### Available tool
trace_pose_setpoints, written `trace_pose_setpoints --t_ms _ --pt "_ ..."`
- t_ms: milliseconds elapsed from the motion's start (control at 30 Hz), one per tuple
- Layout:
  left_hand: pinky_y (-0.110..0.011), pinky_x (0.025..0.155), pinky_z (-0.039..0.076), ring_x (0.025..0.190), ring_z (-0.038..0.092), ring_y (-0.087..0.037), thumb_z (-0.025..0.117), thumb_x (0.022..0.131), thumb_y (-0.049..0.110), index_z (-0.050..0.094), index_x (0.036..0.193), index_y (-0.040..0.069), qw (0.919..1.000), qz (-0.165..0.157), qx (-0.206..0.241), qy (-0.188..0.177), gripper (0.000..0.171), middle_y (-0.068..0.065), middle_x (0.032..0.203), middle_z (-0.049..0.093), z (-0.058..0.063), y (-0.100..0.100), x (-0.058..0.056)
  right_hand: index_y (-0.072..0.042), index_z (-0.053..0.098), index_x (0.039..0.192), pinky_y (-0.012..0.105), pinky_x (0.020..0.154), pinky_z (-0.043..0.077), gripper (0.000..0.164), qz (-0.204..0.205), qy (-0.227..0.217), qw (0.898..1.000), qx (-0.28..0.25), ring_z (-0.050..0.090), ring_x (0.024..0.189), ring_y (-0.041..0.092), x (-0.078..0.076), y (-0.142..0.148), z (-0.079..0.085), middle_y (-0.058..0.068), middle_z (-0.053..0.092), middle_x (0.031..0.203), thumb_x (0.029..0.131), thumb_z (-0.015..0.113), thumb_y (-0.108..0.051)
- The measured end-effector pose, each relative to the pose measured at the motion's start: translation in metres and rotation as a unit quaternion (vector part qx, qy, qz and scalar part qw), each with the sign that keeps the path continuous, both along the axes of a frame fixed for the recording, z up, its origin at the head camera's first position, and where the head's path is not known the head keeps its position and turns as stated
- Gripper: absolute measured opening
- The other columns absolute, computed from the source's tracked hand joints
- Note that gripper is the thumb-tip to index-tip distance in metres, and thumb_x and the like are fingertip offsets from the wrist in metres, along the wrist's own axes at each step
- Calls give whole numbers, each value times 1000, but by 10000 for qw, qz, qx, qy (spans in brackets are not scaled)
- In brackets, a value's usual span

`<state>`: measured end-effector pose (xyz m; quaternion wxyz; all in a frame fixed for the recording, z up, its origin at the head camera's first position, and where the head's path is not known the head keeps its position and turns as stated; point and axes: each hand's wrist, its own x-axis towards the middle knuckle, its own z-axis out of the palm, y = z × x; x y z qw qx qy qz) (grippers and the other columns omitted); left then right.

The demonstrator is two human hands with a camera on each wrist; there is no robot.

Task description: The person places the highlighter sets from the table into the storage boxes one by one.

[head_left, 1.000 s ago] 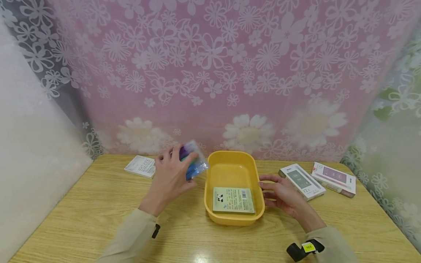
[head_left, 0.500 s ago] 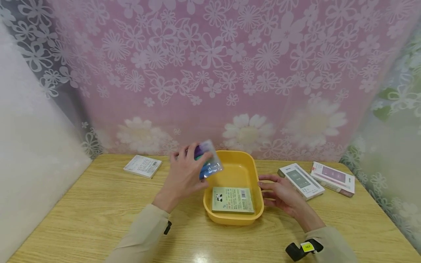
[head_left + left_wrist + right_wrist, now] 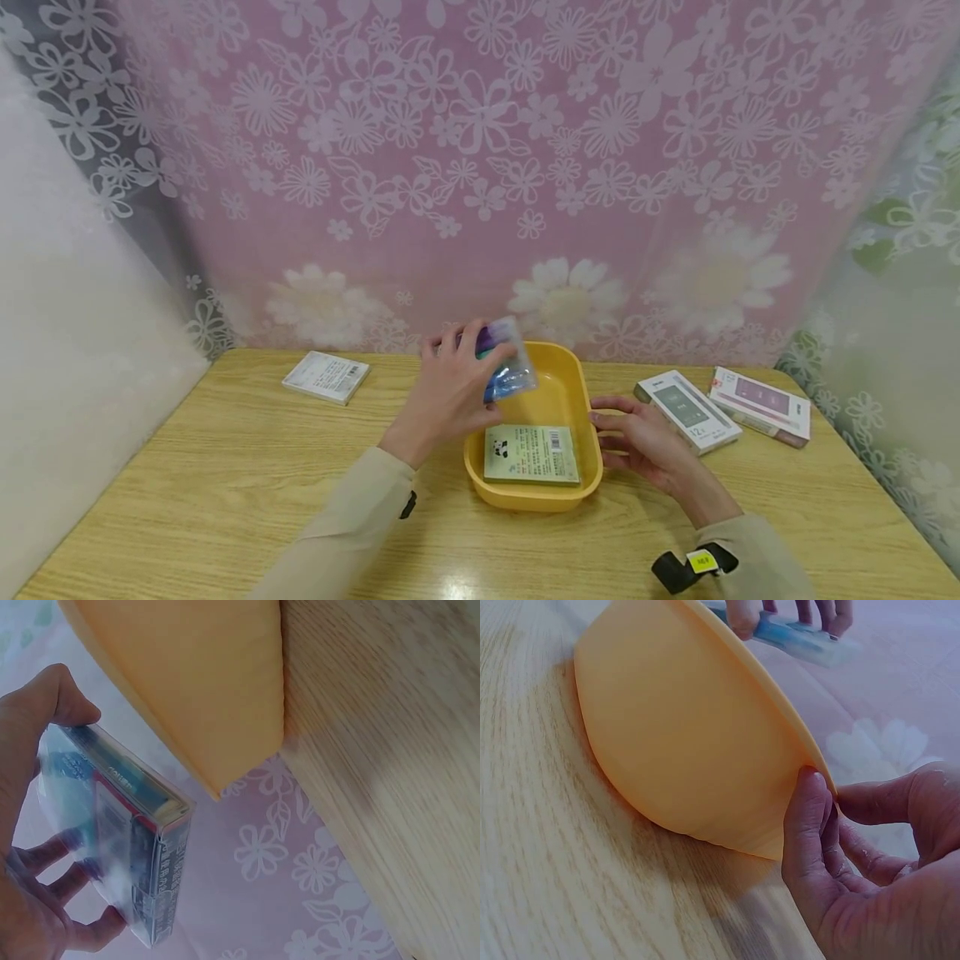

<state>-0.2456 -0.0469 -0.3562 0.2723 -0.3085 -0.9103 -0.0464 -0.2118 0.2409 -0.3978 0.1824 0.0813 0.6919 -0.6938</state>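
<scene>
My left hand (image 3: 455, 390) grips a flat, clear-wrapped pack (image 3: 512, 380) with blue and purple contents, held tilted over the far left part of a yellow plastic tub (image 3: 591, 468). In the left wrist view, the thumb presses one edge of the pack (image 3: 124, 817) and the fingers curl along its far side. A pale green box (image 3: 531, 455) with a panda picture lies flat in the near half of the tub. At the tub's right side my right hand (image 3: 648, 442) holds the rim; in the right wrist view its fingertips (image 3: 810, 784) sit right at the edge.
A white printed box (image 3: 327, 377) lies at the back left of the wooden table (image 3: 247, 483). Two white boxes, one with a grey-green panel (image 3: 684, 408) and one with a purple panel (image 3: 761, 398), lie right of the tub. A pink flowered curtain (image 3: 420, 208) hangs behind.
My left hand has carried the pack rightward from beside the tub to above it, uncovering the white box on the left. My right hand stays at the tub's side.
</scene>
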Motion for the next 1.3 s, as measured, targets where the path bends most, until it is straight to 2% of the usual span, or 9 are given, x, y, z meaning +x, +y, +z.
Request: trace_pose_setpoints --t_ms 267,500,767,1033,1300 --pt "-59 96 46 130 49 -37 79 72 45 53 136 37 9995 -237 -78 -193 70 -13 153 41 2 17 -8 -4 46 146 28 74 62 53 -1 -27 10000 -7 71 88 16 0 -1 0 1 71 108 101 64 -24" --pt "-60 99 46 130 50 -37 78 72 47 51 138 36 9991 -320 -241 -112 73 -14 154 41 6 28 -13 -3 45 146 28 73 61 52 56 18 9999 -121 72 88 16 0 0 1 1 71 108 101 63 -23" --pt "-60 101 46 136 46 -37 76 77 52 49 141 37 9979 -474 -383 -218 71 -14 157 38 10 40 -12 -3 43 148 28 74 61 55 17 8 10000 -36 71 89 16 0 2 0 1 71 111 101 63 -24" --pt "-57 101 48 138 46 -35 75 77 62 49 142 37 9972 -542 -516 -81 74 -13 160 35 0 47 -15 -2 43 147 28 75 61 54 47 37 10000 -14 70 90 16 1 1 0 3 68 114 101 63 -23" --pt "-58 106 45 137 46 -36 78 77 54 49 141 36 9962 -642 -444 -389 73 -12 158 37 -13 46 -21 -3 43 146 28 75 61 53 71 32 10000 -55 71 90 16 1 0 1 1 69 111 101 62 -23"
